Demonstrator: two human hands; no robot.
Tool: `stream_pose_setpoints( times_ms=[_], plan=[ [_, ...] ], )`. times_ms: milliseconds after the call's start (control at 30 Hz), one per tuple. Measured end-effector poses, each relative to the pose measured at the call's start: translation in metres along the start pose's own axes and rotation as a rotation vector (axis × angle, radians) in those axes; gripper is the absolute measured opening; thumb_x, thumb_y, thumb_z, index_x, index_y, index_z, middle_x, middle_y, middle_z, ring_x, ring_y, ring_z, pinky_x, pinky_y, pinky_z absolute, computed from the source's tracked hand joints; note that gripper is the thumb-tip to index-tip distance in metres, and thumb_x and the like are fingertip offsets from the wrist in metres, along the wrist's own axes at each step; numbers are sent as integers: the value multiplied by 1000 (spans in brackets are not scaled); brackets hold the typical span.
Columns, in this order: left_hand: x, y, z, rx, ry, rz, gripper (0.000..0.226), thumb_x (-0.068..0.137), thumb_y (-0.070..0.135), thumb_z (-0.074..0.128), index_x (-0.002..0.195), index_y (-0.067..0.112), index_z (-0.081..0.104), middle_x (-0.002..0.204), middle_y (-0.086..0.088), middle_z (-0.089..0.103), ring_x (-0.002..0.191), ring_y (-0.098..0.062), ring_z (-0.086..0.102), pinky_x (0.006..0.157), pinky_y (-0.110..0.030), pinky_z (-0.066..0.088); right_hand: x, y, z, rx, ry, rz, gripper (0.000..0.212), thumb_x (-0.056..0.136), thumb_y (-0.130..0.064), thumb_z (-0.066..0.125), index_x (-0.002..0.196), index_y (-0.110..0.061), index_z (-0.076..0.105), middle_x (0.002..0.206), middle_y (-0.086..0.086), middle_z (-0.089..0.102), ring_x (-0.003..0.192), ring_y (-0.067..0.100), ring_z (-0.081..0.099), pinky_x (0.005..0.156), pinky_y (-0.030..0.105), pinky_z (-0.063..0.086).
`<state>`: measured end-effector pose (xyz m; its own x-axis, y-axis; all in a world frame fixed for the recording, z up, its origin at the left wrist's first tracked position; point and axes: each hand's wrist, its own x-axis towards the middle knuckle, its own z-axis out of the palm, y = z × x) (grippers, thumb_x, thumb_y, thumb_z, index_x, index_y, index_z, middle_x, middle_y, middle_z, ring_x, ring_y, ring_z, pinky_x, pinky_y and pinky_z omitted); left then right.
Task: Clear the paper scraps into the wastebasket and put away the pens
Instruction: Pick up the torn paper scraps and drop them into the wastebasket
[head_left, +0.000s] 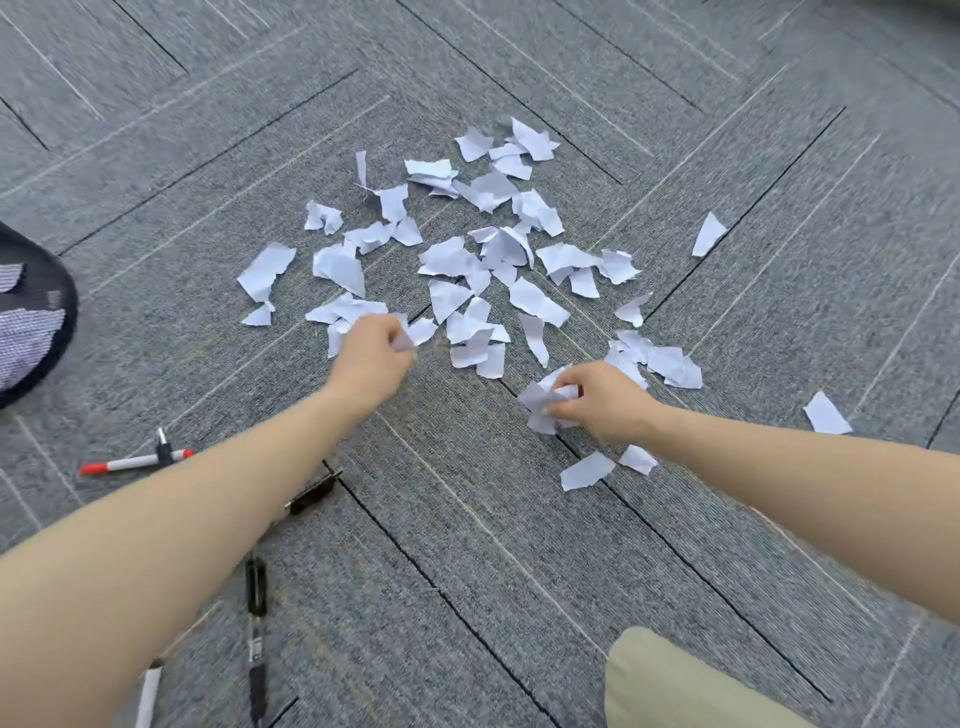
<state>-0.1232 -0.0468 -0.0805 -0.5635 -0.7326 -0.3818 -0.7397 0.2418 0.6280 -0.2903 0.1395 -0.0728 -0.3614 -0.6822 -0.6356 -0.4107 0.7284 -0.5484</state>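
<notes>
**Both hands in the scatter of torn paper on the carpet**

A grey carpet-tile floor (519, 545) fills the frame, its seams running in diagonal lines. Torn white paper scraps (483, 254) lie spread over the centre and upper centre of the picture, some overlapping, with a few strays apart: one at the upper right (708, 235), one at the right edge (826, 414), and two small pieces (587, 470) just below the right hand.

The left hand (370, 358) reaches in from the lower left, fingers curled tight round a small scrap (404, 340) at the near left edge of the scatter. The right hand (605, 400) comes in from the right, fingers pinched closed on a crumpled wad of scraps (545, 402) at the near edge of the pile.

The wastebasket (31, 317), dark mesh, shows only in part at the left edge of the frame, with white paper visible through its wall; it stands well apart from the scraps.

The pens lie in the lower left of the frame. A white pen with red ends (135, 461) lies near the wastebasket, a short dark piece (164, 447) crossing it. A dark pen (311, 493) pokes out from under the left forearm. Another dark pen (256, 634) lies nearly upright in the picture near the bottom edge, and a white pen (149, 693) sits beside it, partly hidden by the arm.

A knee in pale khaki cloth (675, 686) fills the lower right corner
</notes>
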Motion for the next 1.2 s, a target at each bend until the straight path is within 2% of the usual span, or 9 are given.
stream_pose_setpoints(
  times_ms=[67, 133, 267, 433, 733, 867, 933, 1067, 1200],
  plan=[
    [7, -15, -12, 70, 38, -32, 29, 83, 1, 58, 62, 12, 43, 88, -12, 58, 75, -23, 52, 62, -28, 39, 3, -7, -2, 41, 54, -28, 20, 86, -22, 66, 74, -7, 61, 65, 3, 51, 36, 1, 37, 34, 13, 29],
    [8, -25, -15, 120, 20, -33, 26, 83, -2, 54, 62, 9, 42, 92, -12, 49, 75, -21, 46, 64, -29, 36, 11, -10, -2, -54, 164, -66, 23, 83, -29, 68, 82, -6, 66, 95, 3, 55, 68, 9, 54, 58, 20, 47],
    [6, -30, -11, 233, 35, 9, 17, 85, 2, 50, 70, 9, 49, 101, -7, 42, 81, -26, 50, 74, -34, 41, 24, -10, -2, -285, 234, -68, 22, 83, -29, 68, 92, -9, 69, 116, 5, 53, 108, 23, 51, 96, 40, 43],
    [6, -23, -12, 454, 94, 8, 20, 86, 6, 47, 70, 18, 46, 82, -2, 52, 88, -28, 48, 82, -37, 38, 24, -11, 4, -333, 216, -34, 12, 87, -18, 61, 80, -11, 55, 105, 10, 59, 91, 27, 57, 82, 37, 48],
    [15, -42, -33, -19, 28, -117, 23, 84, 2, 54, 64, 12, 47, 64, 1, 48, 57, -11, 41, 51, -23, 31, 26, -32, -8, 96, 217, 0, 14, 88, -11, 58, 101, -7, 55, 84, 9, 59, 50, 11, 43, 40, 18, 38],
    [21, -44, -44, -387, -23, -254, 16, 82, -2, 61, 76, 10, 51, 79, -9, 55, 65, -19, 50, 62, -27, 43, 36, -47, -16, 155, 303, 93, 41, 87, -11, 61, 125, -10, 46, 125, 20, 56, 96, 38, 62, 78, 43, 50],
    [23, -40, -45, -534, -28, -308, 24, 83, -7, 59, 80, 14, 48, 82, -7, 52, 66, -16, 50, 59, -22, 44, 43, -46, -12, 95, 286, 118, 48, 85, -10, 63, 130, -9, 44, 132, 16, 51, 97, 32, 59, 80, 38, 46],
    [26, -38, -40, -555, 9, -378, 45, 82, -6, 60, 119, 10, 40, 97, -12, 52, 65, -15, 53, 61, -24, 48, 53, -44, -5, -70, 337, 111, 7, 80, -1, 61, 81, -4, 55, 92, 14, 52, 68, 27, 51, 57, 30, 40],
    [26, -39, -37, -240, 75, -340, 53, 84, -1, 55, 130, 12, 32, 100, -15, 58, 74, -25, 62, 66, -35, 50, 57, -44, -6, -93, 307, 93, 25, 81, 0, 54, 60, -11, 46, 60, 2, 47, 55, 20, 46, 51, 30, 41]
  ],
)
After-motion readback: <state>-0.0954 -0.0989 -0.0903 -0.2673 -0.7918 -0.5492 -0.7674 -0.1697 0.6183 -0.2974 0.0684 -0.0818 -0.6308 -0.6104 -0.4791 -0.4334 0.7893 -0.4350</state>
